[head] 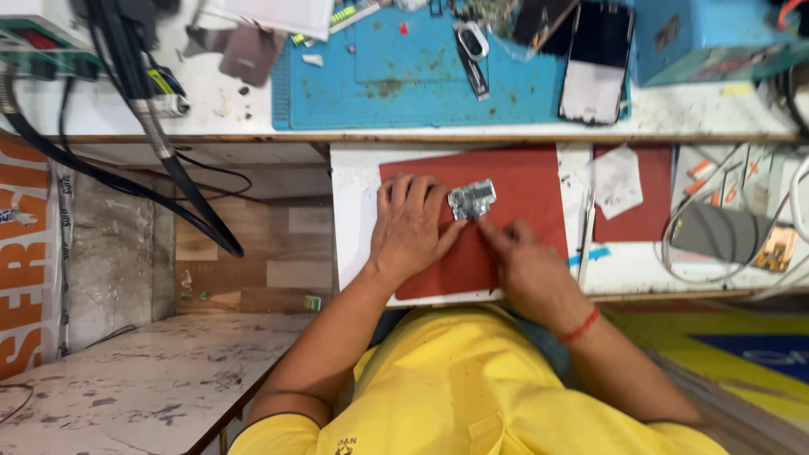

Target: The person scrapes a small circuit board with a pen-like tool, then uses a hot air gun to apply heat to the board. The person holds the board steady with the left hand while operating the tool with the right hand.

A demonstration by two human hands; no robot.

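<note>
A small silvery circuit board (472, 199) lies on a dark red mat (531, 190) on a pull-out shelf. My left hand (410, 226) rests flat on the mat, its fingertips touching the board's left edge. My right hand (522, 261) sits just below and right of the board, with a fingertip pressed at its lower right corner. Whether the right fingers hold a thin tool is too small to tell.
A blue work mat (379, 76) on the upper bench carries a phone (598, 63) with its screen dark, a small tool and parts. Black cables (168, 160) hang at left. Tweezers (586, 244) and wires (716, 227) lie at right. A marble surface (152, 379) is lower left.
</note>
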